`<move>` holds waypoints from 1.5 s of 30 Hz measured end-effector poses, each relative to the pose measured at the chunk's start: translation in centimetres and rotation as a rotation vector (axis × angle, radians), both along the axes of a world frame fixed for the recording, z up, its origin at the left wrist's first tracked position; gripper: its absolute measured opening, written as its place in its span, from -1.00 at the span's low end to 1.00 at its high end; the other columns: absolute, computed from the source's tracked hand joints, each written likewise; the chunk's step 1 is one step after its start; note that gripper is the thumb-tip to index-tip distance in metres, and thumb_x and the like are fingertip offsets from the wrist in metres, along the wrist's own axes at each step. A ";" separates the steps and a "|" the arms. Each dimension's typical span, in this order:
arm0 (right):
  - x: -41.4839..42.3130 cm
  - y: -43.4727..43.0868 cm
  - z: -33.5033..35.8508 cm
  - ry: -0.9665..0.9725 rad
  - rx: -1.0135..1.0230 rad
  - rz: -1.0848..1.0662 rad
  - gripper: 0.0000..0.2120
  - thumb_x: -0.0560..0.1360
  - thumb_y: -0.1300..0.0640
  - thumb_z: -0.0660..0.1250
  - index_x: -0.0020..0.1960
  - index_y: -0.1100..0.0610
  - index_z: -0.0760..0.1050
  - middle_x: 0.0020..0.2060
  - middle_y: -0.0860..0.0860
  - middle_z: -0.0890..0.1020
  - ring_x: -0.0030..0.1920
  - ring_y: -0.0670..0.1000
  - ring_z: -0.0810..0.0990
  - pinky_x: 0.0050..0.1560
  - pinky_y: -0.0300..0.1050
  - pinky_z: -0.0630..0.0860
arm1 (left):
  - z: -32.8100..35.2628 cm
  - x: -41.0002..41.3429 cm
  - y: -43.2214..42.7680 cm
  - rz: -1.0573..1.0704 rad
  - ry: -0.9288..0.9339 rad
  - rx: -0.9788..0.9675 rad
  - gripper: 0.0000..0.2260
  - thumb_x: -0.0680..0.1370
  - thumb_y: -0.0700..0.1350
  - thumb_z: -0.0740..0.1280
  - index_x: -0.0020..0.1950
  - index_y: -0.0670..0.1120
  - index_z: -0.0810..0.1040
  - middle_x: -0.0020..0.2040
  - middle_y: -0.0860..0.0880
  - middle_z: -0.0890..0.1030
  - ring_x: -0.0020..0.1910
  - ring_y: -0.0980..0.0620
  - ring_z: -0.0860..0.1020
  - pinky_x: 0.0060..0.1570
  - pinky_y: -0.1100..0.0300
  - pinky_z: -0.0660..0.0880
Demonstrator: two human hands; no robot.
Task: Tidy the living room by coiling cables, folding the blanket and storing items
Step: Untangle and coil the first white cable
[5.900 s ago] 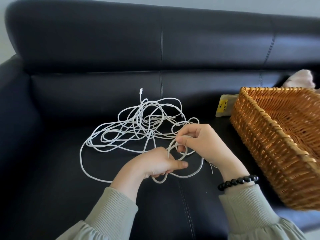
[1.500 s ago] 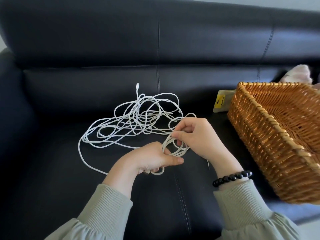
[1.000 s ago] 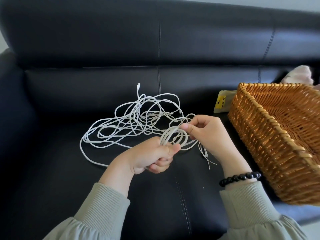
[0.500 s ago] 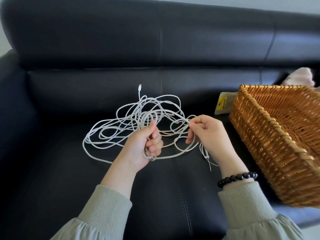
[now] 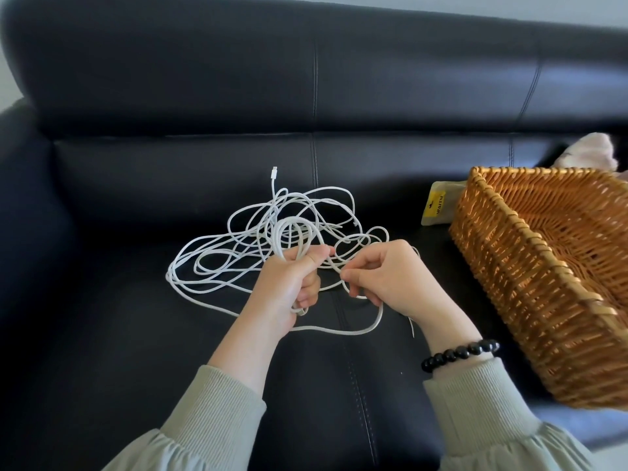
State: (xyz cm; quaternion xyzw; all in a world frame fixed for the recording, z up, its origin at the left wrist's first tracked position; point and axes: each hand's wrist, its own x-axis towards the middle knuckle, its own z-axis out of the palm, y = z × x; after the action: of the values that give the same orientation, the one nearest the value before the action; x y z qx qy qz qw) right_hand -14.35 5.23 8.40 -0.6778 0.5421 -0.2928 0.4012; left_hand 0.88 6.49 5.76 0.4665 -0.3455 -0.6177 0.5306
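Right of cable [image 5: 276, 237], wicker basket [image 5: 503, 287], packet [image 5: 438, 207]

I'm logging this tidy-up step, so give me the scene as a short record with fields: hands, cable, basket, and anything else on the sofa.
Left hand: grips a small coil of the white cable
Right hand: pinches a loose strand of the same cable
Cable state: mostly a loose tangle on the black sofa
Wicker basket: on the seat, right of the hands
Also: yellow packet beside the basket's far corner
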 end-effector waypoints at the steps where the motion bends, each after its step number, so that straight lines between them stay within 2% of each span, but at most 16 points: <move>1: 0.0 0.0 0.0 -0.009 0.007 0.020 -0.85 0.45 0.22 0.41 -0.30 0.13 0.59 -0.49 0.01 0.61 -0.59 -0.10 0.36 -0.45 -0.24 0.38 | 0.0 -0.1 0.0 0.018 -0.009 0.003 -0.89 0.57 -0.19 0.31 -0.13 -0.19 0.55 -0.57 0.06 0.18 -0.63 0.15 0.15 -0.61 0.31 0.12; 5: -0.6 -0.2 -0.3 0.008 0.038 0.103 -0.88 0.46 0.17 0.42 -0.25 0.15 0.60 -0.45 0.03 0.61 -0.48 -0.02 0.48 -0.34 -0.11 0.45 | 0.0 -0.3 -0.2 0.106 0.012 -0.001 -0.76 0.58 -0.14 0.31 -0.29 -0.13 0.46 -0.56 0.05 0.23 -0.62 0.15 0.20 -0.61 0.33 0.14; 10: -1.6 -0.4 -0.5 0.101 0.105 0.273 -0.88 0.48 0.17 0.39 -0.23 0.12 0.61 -0.35 0.05 0.65 -0.34 -0.12 0.56 -0.20 -0.31 0.47 | 0.0 -0.1 -0.5 0.200 0.072 0.100 -0.59 0.62 -0.02 0.24 -0.41 -0.09 0.32 -0.50 0.03 0.33 -0.57 0.14 0.28 -0.51 0.30 0.19; 13: -1.5 -0.3 -0.5 0.176 0.143 0.359 -0.85 0.52 0.17 0.33 -0.20 0.12 0.60 -0.35 -0.03 0.63 -0.28 -0.15 0.56 -0.16 -0.29 0.46 | 0.1 0.2 -0.6 0.243 0.238 0.103 -0.54 0.65 0.01 0.18 -0.43 -0.09 0.25 -0.44 0.02 0.45 -0.42 0.11 0.44 -0.25 0.25 0.37; 16: -1.6 -0.4 -0.5 0.203 0.132 0.407 -0.81 0.56 0.15 0.27 -0.18 0.09 0.61 -0.28 -0.01 0.66 -0.19 -0.06 0.59 -0.10 -0.21 0.48 | 0.8 0.3 -0.3 0.257 0.532 0.064 -0.55 0.65 0.04 0.14 -0.39 -0.12 0.27 -0.40 -0.04 0.53 -0.28 0.03 0.65 -0.10 0.17 0.53; 20: -1.8 -0.5 -0.7 0.244 0.229 0.498 -0.75 0.58 0.15 0.25 -0.25 -0.01 0.53 -0.05 -0.06 0.68 -0.03 -0.19 0.59 0.02 -0.37 0.41 | 1.1 0.4 0.2 0.256 0.709 0.048 -0.59 0.63 0.10 0.14 -0.35 -0.08 0.31 -0.53 0.03 0.34 -0.49 0.09 0.54 -0.35 0.25 0.52; 23: -2.2 -0.6 -1.0 0.263 0.334 0.548 -0.76 0.59 0.12 0.22 -0.24 0.06 0.47 0.04 -0.12 0.66 0.14 -0.24 0.55 0.26 -0.27 0.38 | 0.9 0.8 0.3 0.255 0.705 0.012 -0.59 0.65 0.11 0.09 -0.34 -0.05 0.28 -0.55 0.07 0.20 -0.63 0.16 0.27 -0.58 0.34 0.30; 25: -2.4 -0.6 -0.9 0.231 0.319 0.501 -0.75 0.59 0.10 0.22 -0.25 0.05 0.48 0.01 -0.09 0.68 0.12 -0.21 0.57 0.28 -0.21 0.39 | 0.8 1.1 0.1 0.270 0.699 -0.013 -0.58 0.66 0.09 0.08 -0.35 -0.05 0.27 -0.55 0.08 0.17 -0.64 0.16 0.18 -0.62 0.34 0.19; 28: -2.1 -0.7 -0.8 0.205 0.153 0.293 -0.71 0.56 0.06 0.27 -0.32 0.10 0.49 -0.31 -0.03 0.68 -0.23 -0.09 0.59 0.00 -0.21 0.46 | 0.7 1.7 -0.2 0.279 0.606 -0.020 -0.58 0.66 0.08 0.09 -0.36 -0.05 0.26 -0.55 0.07 0.15 -0.63 0.14 0.13 -0.61 0.32 0.12; 30: -1.8 -0.7 -0.8 0.170 0.052 0.129 -0.65 0.50 0.02 0.36 -0.40 0.11 0.41 -0.54 -0.04 0.50 -0.48 -0.10 0.40 -0.31 -0.28 0.37 | 0.7 1.8 -0.3 0.276 0.469 -0.026 -0.59 0.67 0.06 0.09 -0.35 -0.06 0.26 -0.56 0.07 0.16 -0.63 0.14 0.12 -0.60 0.30 0.11; 33: -1.6 -0.7 -0.9 0.113 -0.035 -0.005 -0.52 0.41 0.00 0.46 -0.49 0.14 0.27 -0.61 -0.06 0.30 -0.56 -0.11 0.23 -0.50 -0.31 0.25 | 0.8 1.7 -0.3 0.271 0.305 -0.038 -0.58 0.68 0.04 0.09 -0.35 -0.07 0.25 -0.54 0.06 0.16 -0.61 0.12 0.12 -0.58 0.27 0.10; 35: -1.7 -0.8 -0.9 0.074 -0.040 -0.018 -0.52 0.41 -0.01 0.45 -0.47 0.24 0.33 -0.60 0.00 0.40 -0.54 -0.11 0.31 -0.44 -0.31 0.34 | 0.9 1.7 -0.3 0.290 0.144 -0.071 -0.57 0.69 0.00 0.09 -0.37 -0.08 0.23 -0.55 0.05 0.16 -0.60 0.11 0.11 -0.56 0.24 0.09; 38: -1.9 -0.8 -0.9 -0.030 0.008 0.064 -0.60 0.54 0.05 0.32 -0.35 0.32 0.43 -0.50 0.05 0.58 -0.40 -0.12 0.53 -0.08 -0.21 0.46 | 1.0 1.8 -0.4 0.326 -0.103 -0.096 -0.56 0.68 -0.05 0.10 -0.40 -0.09 0.20 -0.57 0.04 0.15 -0.60 0.09 0.11 -0.55 0.23 0.08; 40: -2.0 -0.8 -0.9 -0.146 0.043 0.161 -0.72 0.58 0.17 0.24 -0.28 0.23 0.46 -0.52 0.03 0.53 -0.40 -0.03 0.50 -0.11 -0.16 0.41 | 0.9 2.0 -0.4 0.348 -0.188 -0.069 -0.59 0.67 -0.06 0.14 -0.38 -0.09 0.22 -0.57 0.05 0.16 -0.61 0.10 0.11 -0.56 0.26 0.06; 42: -2.2 -0.8 -0.8 -0.249 0.074 0.210 -0.89 0.48 0.23 0.23 -0.20 0.19 0.48 -0.51 0.00 0.50 -0.41 0.00 0.48 -0.18 -0.19 0.41 | 0.7 2.4 -0.5 0.351 -0.220 -0.029 -0.61 0.66 -0.06 0.17 -0.36 -0.09 0.24 -0.58 0.06 0.16 -0.62 0.11 0.10 -0.55 0.27 0.05; 45: -2.8 -0.8 -0.5 -0.172 0.050 0.248 -0.81 0.45 0.32 0.21 -0.12 0.11 0.56 -0.46 0.00 0.54 -0.36 -0.06 0.53 -0.15 -0.28 0.43 | 0.6 3.1 -0.5 0.313 -0.196 0.026 -0.63 0.66 -0.04 0.17 -0.33 -0.11 0.28 -0.58 0.05 0.17 -0.62 0.11 0.11 -0.58 0.31 0.07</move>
State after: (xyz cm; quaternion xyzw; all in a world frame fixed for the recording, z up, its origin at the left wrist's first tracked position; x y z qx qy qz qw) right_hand -17.19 4.39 7.86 -0.7016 0.4252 -0.2845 0.4961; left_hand 4.00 5.94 6.39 0.5793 -0.3107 -0.4834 0.5781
